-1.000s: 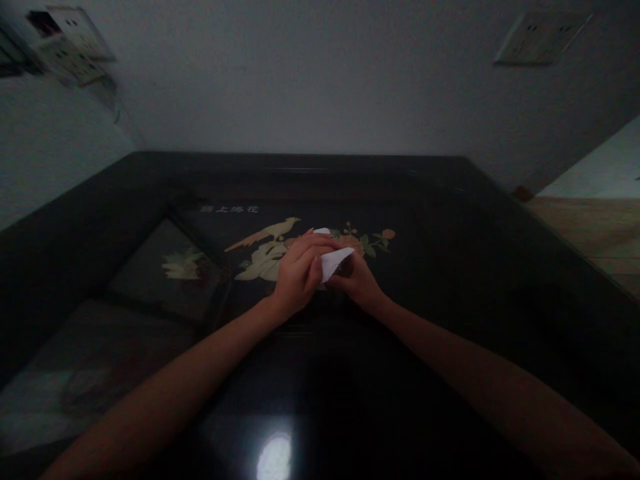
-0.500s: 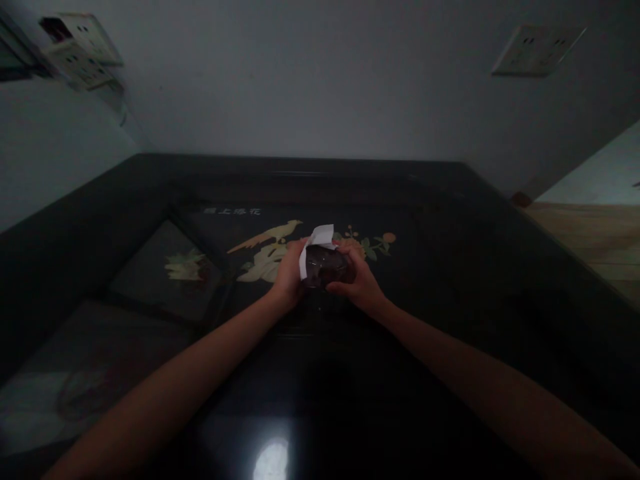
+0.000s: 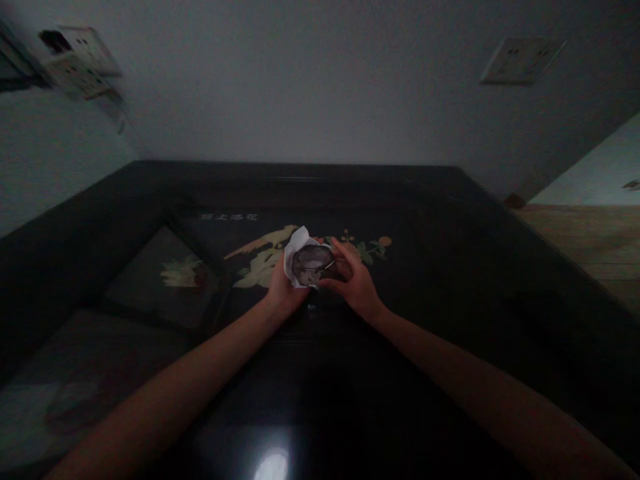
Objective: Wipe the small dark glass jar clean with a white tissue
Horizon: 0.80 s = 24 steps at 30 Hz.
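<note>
A round, shiny, see-through object point(image 3: 314, 261), perhaps a glass cup or bowl, is held up over the dark table with its rounded face toward me. White crumpled paper point(image 3: 299, 239) wraps its left and upper sides. My left hand point(image 3: 284, 283) is closed round the paper and the object from the left. On the right, my right hand point(image 3: 353, 280) curves round the object's edge, thumb below and fingers above. The dim light hides its exact kind and the fingertips behind it.
The glossy black table point(image 3: 300, 373) bears an inlaid bird point(image 3: 267, 257) and flowers. Behind it rises a grey wall with a socket plate point(image 3: 523, 60) at right and more sockets point(image 3: 83, 63) at left. Wooden floor point(image 3: 590, 233) shows beyond the right edge.
The object has turned in my hands and shifted slightly left, so its round face now shows inside the paper. My right hand's fingers have spread a little along its edge.
</note>
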### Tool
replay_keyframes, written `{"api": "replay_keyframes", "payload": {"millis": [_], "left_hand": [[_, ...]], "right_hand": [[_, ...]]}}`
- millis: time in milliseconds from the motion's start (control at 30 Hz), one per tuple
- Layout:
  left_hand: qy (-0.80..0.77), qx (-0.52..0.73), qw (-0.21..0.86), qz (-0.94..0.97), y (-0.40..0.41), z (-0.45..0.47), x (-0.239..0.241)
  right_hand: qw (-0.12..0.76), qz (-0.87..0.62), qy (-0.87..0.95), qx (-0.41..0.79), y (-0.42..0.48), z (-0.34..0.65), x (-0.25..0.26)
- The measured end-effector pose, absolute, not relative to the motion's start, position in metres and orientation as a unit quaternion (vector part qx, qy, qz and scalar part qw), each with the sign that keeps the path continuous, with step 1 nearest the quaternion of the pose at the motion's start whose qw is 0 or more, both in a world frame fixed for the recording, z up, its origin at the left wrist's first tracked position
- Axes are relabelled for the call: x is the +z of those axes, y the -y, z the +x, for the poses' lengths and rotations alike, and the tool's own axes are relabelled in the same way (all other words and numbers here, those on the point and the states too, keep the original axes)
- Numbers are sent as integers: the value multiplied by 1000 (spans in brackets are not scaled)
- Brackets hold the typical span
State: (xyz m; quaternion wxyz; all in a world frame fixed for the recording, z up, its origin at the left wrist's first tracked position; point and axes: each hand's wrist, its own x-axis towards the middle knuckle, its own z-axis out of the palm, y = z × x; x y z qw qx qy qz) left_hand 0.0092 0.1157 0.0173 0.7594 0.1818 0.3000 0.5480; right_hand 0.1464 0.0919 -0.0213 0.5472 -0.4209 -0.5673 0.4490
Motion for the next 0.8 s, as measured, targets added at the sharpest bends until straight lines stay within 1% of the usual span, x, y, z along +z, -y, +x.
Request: {"api": "replay_keyframes", "payload": {"millis": [167,333,467,600,700,800], "left_hand": [[-306,570,746,160,-115,11,20],[-309,581,740,140,-113,15,13],[-314,572,745,138,-113,18,7],[-317,569,744,150,-111,19,3],[-332,561,744,147,-107,20,1],[-343,563,738,145,-101,22,3]], "right_hand": [[596,-441,513,432,-93,146,-23],[606,-438,502,435,-92,148,-18],[591,-429,524,438,-91,148,-20],[542,-438,573,431,-90,146,-23],[512,-464,604,397,-89,146,-23],[521,-474,614,356,-90,146,-23]]}}
